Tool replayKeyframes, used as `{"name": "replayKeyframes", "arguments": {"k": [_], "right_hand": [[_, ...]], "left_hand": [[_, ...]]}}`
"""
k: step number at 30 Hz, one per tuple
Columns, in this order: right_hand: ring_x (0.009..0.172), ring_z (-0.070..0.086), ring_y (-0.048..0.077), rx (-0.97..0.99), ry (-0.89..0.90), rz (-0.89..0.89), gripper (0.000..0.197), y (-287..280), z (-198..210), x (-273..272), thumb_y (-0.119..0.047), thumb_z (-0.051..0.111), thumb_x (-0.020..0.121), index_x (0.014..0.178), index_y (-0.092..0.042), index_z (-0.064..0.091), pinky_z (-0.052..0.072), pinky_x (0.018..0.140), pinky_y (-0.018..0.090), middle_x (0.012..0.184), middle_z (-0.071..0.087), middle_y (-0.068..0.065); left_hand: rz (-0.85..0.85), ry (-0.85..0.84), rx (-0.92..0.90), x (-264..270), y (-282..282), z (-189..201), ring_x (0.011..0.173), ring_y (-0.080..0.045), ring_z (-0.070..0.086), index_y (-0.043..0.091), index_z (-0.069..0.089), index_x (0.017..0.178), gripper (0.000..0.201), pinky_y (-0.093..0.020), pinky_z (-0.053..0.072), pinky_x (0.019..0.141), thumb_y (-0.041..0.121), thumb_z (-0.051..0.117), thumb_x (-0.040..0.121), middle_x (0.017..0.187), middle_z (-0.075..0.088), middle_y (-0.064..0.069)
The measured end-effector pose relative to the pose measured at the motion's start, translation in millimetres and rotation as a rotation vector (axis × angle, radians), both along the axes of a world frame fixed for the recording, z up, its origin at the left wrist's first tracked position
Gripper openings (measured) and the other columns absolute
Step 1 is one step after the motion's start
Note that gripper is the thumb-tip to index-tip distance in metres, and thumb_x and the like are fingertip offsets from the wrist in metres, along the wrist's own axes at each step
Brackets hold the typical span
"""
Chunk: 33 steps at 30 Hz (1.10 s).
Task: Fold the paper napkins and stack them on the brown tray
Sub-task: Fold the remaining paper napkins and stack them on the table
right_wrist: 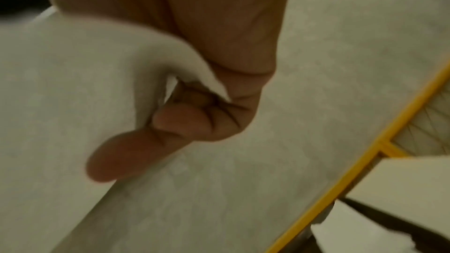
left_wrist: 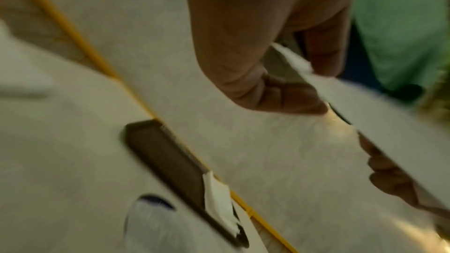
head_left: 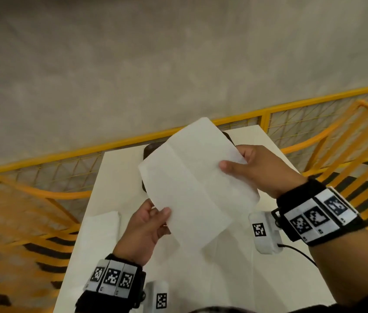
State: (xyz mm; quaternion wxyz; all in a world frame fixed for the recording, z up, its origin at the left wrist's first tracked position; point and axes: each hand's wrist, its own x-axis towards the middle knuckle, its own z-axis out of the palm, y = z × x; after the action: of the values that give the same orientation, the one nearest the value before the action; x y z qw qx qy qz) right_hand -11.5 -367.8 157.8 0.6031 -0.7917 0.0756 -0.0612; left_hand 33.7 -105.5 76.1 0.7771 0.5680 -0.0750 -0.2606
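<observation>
A white paper napkin (head_left: pixel 192 181), unfolded with crease lines, hangs in the air above the white table (head_left: pixel 201 279). My left hand (head_left: pixel 149 222) pinches its lower left edge, thumb on top. At the napkin's right edge my right hand (head_left: pixel 244 163) pinches it between thumb and fingers. In the left wrist view the napkin (left_wrist: pixel 389 122) runs edge-on past my left hand (left_wrist: pixel 280 91). The right wrist view shows the napkin (right_wrist: pixel 60 93) draped over my right hand (right_wrist: pixel 170 122). The brown tray (head_left: pixel 150 150) lies at the table's far side, mostly hidden behind the napkin; in the left wrist view a white napkin (left_wrist: pixel 216 197) lies on the tray (left_wrist: pixel 165 157).
A stack of white napkins (head_left: pixel 101 231) lies on the table's left side. A yellow mesh railing (head_left: pixel 291 111) runs behind the table, and orange chairs (head_left: pixel 20 213) stand on both sides. The floor beyond is grey concrete.
</observation>
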Motion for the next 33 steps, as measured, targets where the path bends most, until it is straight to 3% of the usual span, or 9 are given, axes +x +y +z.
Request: {"name": "replayKeyframes", "arguments": {"k": [2, 4, 8, 12, 18, 23, 26, 29, 33], "right_hand": [[0.075, 0.069, 0.015, -0.243, -0.040, -0.088, 0.022, 5, -5, -6, -0.035, 0.066, 0.087, 0.081, -0.014, 0.067, 0.051, 0.070, 0.029, 0.079, 0.073, 0.001], [0.073, 0.062, 0.002, -0.434, -0.100, -0.108, 0.021, 18, -5, -14, -0.036, 0.059, 0.092, 0.076, -0.022, 0.063, 0.042, 0.062, 0.011, 0.074, 0.068, -0.006], [0.071, 0.057, 0.012, -0.536, -0.174, 0.025, 0.024, 50, -12, -27, -0.028, 0.049, 0.097, 0.080, -0.014, 0.060, 0.039, 0.060, 0.020, 0.071, 0.063, 0.002], [0.068, 0.055, 0.008, -0.406, -0.176, 0.149, 0.026, 73, -16, -34, -0.024, 0.046, 0.099, 0.076, -0.023, 0.057, 0.042, 0.064, 0.022, 0.070, 0.060, -0.004], [0.076, 0.064, 0.006, -0.053, -0.086, 0.218, 0.023, 87, -10, -42, -0.044, 0.058, 0.089, 0.080, -0.025, 0.069, 0.050, 0.072, 0.025, 0.078, 0.070, -0.010], [0.086, 0.069, 0.012, -0.072, -0.043, 0.188, 0.012, 84, -20, -35, -0.027, 0.061, 0.092, 0.100, -0.027, 0.069, 0.056, 0.082, 0.042, 0.095, 0.073, -0.007], [0.089, 0.070, 0.012, 0.032, -0.004, 0.182, 0.016, 84, -22, -34, -0.018, 0.058, 0.094, 0.105, -0.024, 0.068, 0.057, 0.084, 0.041, 0.100, 0.074, -0.007], [0.096, 0.069, 0.019, 0.096, 0.013, 0.209, 0.018, 84, -24, -31, -0.016, 0.058, 0.094, 0.109, -0.022, 0.066, 0.054, 0.089, 0.049, 0.105, 0.073, -0.002], [0.097, 0.070, 0.023, 0.180, 0.061, 0.242, 0.025, 87, -30, -26, -0.012, 0.061, 0.092, 0.114, -0.022, 0.064, 0.053, 0.090, 0.051, 0.106, 0.073, 0.003]], "left_hand": [[0.065, -0.125, 0.054, -3, -3, 15, 0.062, -0.018, 0.059, 0.014, 0.057, 0.094, 0.031, -0.021, 0.048, 0.047, 0.011, 0.077, 0.070, 0.068, 0.068, 0.003], [0.095, -0.230, 0.077, -7, -5, 28, 0.062, -0.018, 0.057, 0.015, 0.058, 0.097, 0.030, -0.022, 0.045, 0.046, 0.012, 0.075, 0.072, 0.077, 0.071, -0.004], [0.091, -0.361, 0.091, -20, -13, 45, 0.071, -0.028, 0.060, 0.018, 0.053, 0.101, 0.044, -0.030, 0.049, 0.054, 0.030, 0.071, 0.063, 0.091, 0.071, -0.018], [-0.002, -0.459, 0.134, -29, -14, 47, 0.079, -0.042, 0.057, 0.030, 0.055, 0.110, 0.044, -0.052, 0.049, 0.079, 0.032, 0.071, 0.070, 0.082, 0.061, -0.025], [-0.142, -0.479, 0.121, -34, -8, 43, 0.091, -0.009, 0.061, 0.020, 0.055, 0.126, 0.053, -0.017, 0.048, 0.082, 0.036, 0.057, 0.076, 0.091, 0.063, -0.004], [0.002, -0.519, 0.206, -36, -8, 39, 0.083, -0.006, 0.052, 0.033, 0.056, 0.123, 0.050, -0.022, 0.048, 0.081, 0.034, 0.060, 0.073, 0.095, 0.057, 0.008], [0.270, -0.406, 0.358, -30, -2, 26, 0.087, -0.008, 0.052, 0.041, 0.049, 0.121, 0.056, -0.024, 0.049, 0.080, 0.039, 0.069, 0.068, 0.108, 0.047, 0.008], [0.064, -0.053, 0.208, -27, 3, 19, 0.107, -0.021, 0.062, 0.024, 0.051, 0.125, 0.066, -0.039, 0.051, 0.094, 0.042, 0.074, 0.066, 0.123, 0.062, -0.003], [-0.002, 0.001, 0.120, -26, 12, 16, 0.098, -0.026, 0.068, 0.019, 0.048, 0.125, 0.051, -0.035, 0.055, 0.077, 0.021, 0.067, 0.077, 0.108, 0.071, -0.012]]}}
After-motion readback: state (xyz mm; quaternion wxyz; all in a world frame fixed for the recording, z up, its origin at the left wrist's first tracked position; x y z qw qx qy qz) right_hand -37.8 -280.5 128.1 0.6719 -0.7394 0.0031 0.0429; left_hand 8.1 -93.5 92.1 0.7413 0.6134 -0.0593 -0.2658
